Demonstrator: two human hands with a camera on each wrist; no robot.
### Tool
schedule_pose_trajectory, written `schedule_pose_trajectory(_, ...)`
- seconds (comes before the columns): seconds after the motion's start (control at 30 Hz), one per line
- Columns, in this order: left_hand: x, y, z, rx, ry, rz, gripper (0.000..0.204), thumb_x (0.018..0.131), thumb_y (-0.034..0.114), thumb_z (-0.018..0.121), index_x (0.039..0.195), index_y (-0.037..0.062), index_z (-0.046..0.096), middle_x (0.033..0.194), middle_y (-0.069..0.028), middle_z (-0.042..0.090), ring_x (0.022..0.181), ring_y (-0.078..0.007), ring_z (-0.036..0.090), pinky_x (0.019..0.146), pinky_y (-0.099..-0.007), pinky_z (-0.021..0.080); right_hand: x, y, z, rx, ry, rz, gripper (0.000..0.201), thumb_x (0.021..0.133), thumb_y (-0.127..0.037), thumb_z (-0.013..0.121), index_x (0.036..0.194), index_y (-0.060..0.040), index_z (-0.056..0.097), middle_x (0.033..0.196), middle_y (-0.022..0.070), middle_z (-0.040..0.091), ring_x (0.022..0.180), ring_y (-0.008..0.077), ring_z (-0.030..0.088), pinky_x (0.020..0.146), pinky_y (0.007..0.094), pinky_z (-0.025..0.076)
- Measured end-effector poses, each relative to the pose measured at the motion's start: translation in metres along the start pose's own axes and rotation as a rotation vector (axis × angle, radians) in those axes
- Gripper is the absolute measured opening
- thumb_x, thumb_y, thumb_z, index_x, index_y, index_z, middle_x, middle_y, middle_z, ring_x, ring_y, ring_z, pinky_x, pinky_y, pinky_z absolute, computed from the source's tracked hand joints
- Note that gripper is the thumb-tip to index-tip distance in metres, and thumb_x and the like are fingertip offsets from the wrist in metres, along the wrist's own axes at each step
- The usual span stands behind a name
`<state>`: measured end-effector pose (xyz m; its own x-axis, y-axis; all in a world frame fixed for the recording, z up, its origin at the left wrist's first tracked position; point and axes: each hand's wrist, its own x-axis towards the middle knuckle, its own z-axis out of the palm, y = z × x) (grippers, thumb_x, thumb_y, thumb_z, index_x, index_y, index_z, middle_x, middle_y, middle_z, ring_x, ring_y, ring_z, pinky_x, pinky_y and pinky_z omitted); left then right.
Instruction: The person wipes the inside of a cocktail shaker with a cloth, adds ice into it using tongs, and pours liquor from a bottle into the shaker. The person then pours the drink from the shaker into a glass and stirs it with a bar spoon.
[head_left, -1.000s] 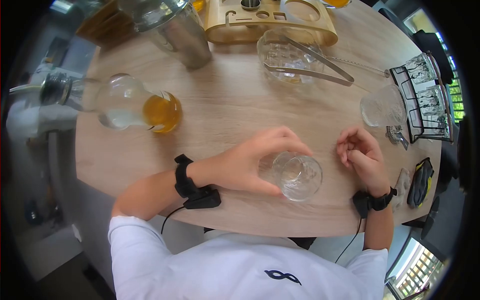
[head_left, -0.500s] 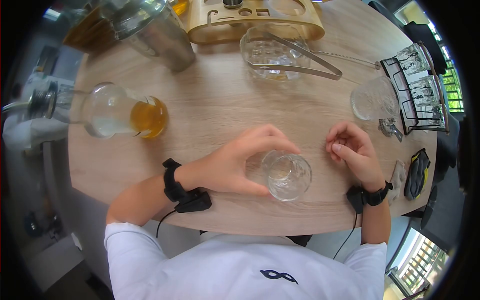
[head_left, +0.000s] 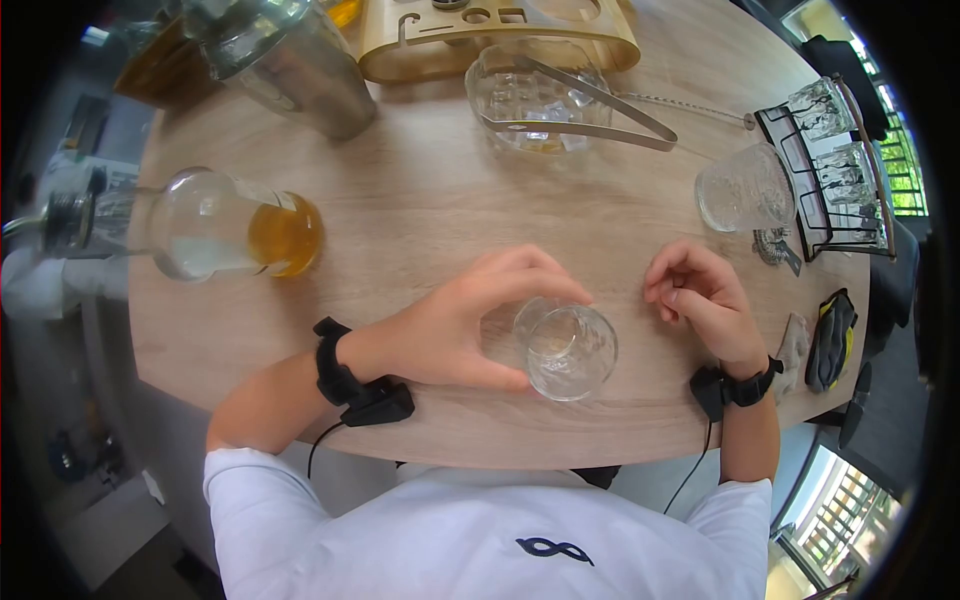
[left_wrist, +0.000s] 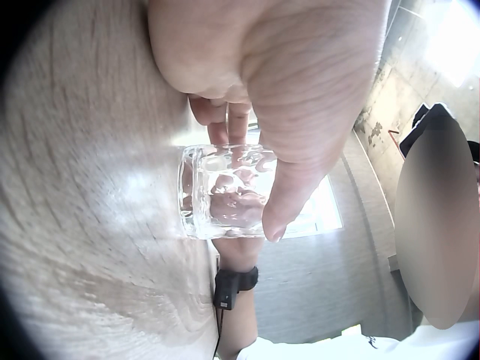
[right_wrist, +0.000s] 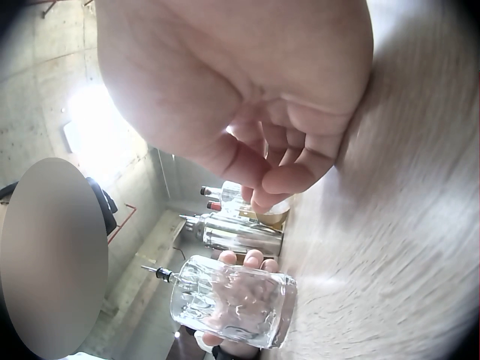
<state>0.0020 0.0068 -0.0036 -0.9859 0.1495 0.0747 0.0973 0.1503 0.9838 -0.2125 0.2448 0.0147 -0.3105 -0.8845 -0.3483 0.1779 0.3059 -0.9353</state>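
Left hand gripped a clear glass on the table

The clear glass stood upright on the table, near the edge at the person's side. It was located between the 2 hands, and it was closer to the left. The left hand was curled around it: the thumb was on the side near the person, and the fingers were on the opposite side. In the left wrist view, the tip of the thumb touched the glass close to its rim.

The right hand rested on the table, apart from the glass. Its fingers were loosely curled, and the thumb lay near the fingertips. On each wrist there was a black band, and the person wore a white shirt.

To the left stood a bottle with amber liquid in its bottom. Behind it was a metal shaker. At the far side stood a wooden stand, and in front of it was a glass bowl containing ice, with metal tongs lying across it.

To the right, beyond the right hand, was a patterned glass, just beside a black wire rack which held small glasses. A strainer lay near them. Closer to the person, a black and yellow item lay beside a greyish cloth.
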Motion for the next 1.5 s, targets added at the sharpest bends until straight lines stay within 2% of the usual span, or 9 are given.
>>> schedule_pose_trajectory(0.2, 0.000, 0.000, -0.001, -0.014, 0.001, 0.008, 0.073, 0.071, 0.007, 0.087, 0.139, 0.0062, 0.061, 0.132, -0.0100, 0.054, 0.124, -0.0248, 0.054, 0.108, -0.0366, 0.044, 0.003, 0.004, -0.009, 0.003, -0.038, 0.023, 0.030, 0.086, 0.009, 0.048, 0.111, 0.0017, 0.062, 0.095, 0.0060, 0.064, 0.077, 0.0092, 0.057, 0.070, 0.0231, 0.047)
schedule_pose_trajectory(0.37, 0.001, 0.000, 0.001, -0.049, -0.002, 0.015, 0.072, 0.070, 0.007, 0.087, 0.138, 0.0039, 0.061, 0.131, -0.0102, 0.054, 0.125, -0.0244, 0.053, 0.109, -0.0365, 0.043, 0.010, 0.012, -0.019, 0.241, -0.044, -0.041, 0.036, 0.083, 0.013, 0.044, 0.113, 0.0029, 0.059, 0.098, 0.0086, 0.064, 0.079, 0.0109, 0.060, 0.071, 0.0246, 0.049)
schedule_pose_trajectory(0.57, 0.003, -0.002, -0.002, -0.075, -0.033, 0.018, 0.073, 0.071, 0.007, 0.088, 0.138, 0.0009, 0.059, 0.132, -0.0101, 0.054, 0.126, -0.0241, 0.052, 0.112, -0.0362, 0.040, 0.009, 0.010, -0.017, 0.197, -0.029, -0.021, 0.024, 0.093, 0.007, 0.052, 0.114, 0.0009, 0.059, 0.098, 0.0068, 0.064, 0.081, 0.0091, 0.060, 0.072, 0.0233, 0.050)
schedule_pose_trajectory(0.7, 0.002, -0.003, -0.005, -0.247, -0.003, -0.047, 0.077, 0.070, 0.007, 0.088, 0.140, 0.0004, 0.057, 0.135, -0.0076, 0.055, 0.128, -0.0212, 0.051, 0.113, -0.0361, 0.039, 0.008, 0.010, -0.014, 0.166, -0.034, -0.035, 0.017, 0.097, 0.002, 0.057, 0.113, -0.0009, 0.060, 0.096, 0.0045, 0.064, 0.081, 0.0076, 0.059, 0.072, 0.0222, 0.050)
schedule_pose_trajectory(0.87, -0.004, -0.006, -0.009, -0.387, 0.160, -0.113, 0.080, 0.075, 0.005, 0.090, 0.144, -0.0011, 0.052, 0.137, -0.0079, 0.057, 0.130, -0.0193, 0.050, 0.114, -0.0347, 0.037, 0.004, 0.002, -0.008, 0.084, 0.007, -0.016, 0.017, 0.096, 0.003, 0.057, 0.112, -0.0009, 0.061, 0.096, 0.0035, 0.063, 0.081, 0.0072, 0.059, 0.072, 0.0214, 0.050)
schedule_pose_trajectory(0.97, -0.005, -0.005, -0.013, -0.329, 0.118, -0.073, 0.080, 0.076, 0.005, 0.089, 0.145, -0.0011, 0.051, 0.139, -0.0087, 0.057, 0.132, -0.0197, 0.050, 0.115, -0.0355, 0.037, 0.007, 0.007, -0.009, 0.062, -0.001, -0.022, 0.017, 0.095, 0.004, 0.057, 0.112, -0.0006, 0.061, 0.096, 0.0033, 0.063, 0.081, 0.0070, 0.058, 0.073, 0.0209, 0.050)
schedule_pose_trajectory(1.07, 0.000, -0.009, -0.007, -0.505, 0.102, -0.038, 0.078, 0.075, 0.004, 0.089, 0.143, -0.0008, 0.052, 0.139, -0.0089, 0.056, 0.133, -0.0197, 0.049, 0.116, -0.0356, 0.036, 0.007, 0.005, -0.007, 0.065, 0.018, -0.018, 0.018, 0.095, 0.004, 0.058, 0.112, -0.0003, 0.061, 0.096, 0.0034, 0.063, 0.081, 0.0071, 0.058, 0.073, 0.0208, 0.050)
schedule_pose_trajectory(1.13, -0.001, -0.010, -0.007, -0.415, 0.112, -0.052, 0.083, 0.070, 0.000, 0.090, 0.143, 0.0001, 0.053, 0.141, -0.0081, 0.054, 0.133, -0.0199, 0.050, 0.117, -0.0365, 0.036, 0.004, 0.003, -0.006, 0.076, 0.049, -0.002, 0.018, 0.095, 0.004, 0.058, 0.113, -0.0002, 0.061, 0.096, 0.0036, 0.064, 0.081, 0.0073, 0.059, 0.073, 0.0210, 0.050)
schedule_pose_trajectory(1.5, 0.001, -0.010, -0.008, -0.278, 0.076, 0.012, 0.078, 0.072, 0.000, 0.088, 0.142, -0.0007, 0.053, 0.139, -0.0083, 0.052, 0.133, -0.0205, 0.049, 0.115, -0.0367, 0.038, 0.005, 0.007, -0.011, 0.118, -0.025, -0.036, 0.018, 0.097, 0.003, 0.060, 0.114, -0.0007, 0.060, 0.098, 0.0055, 0.064, 0.082, 0.0095, 0.059, 0.074, 0.0233, 0.050)
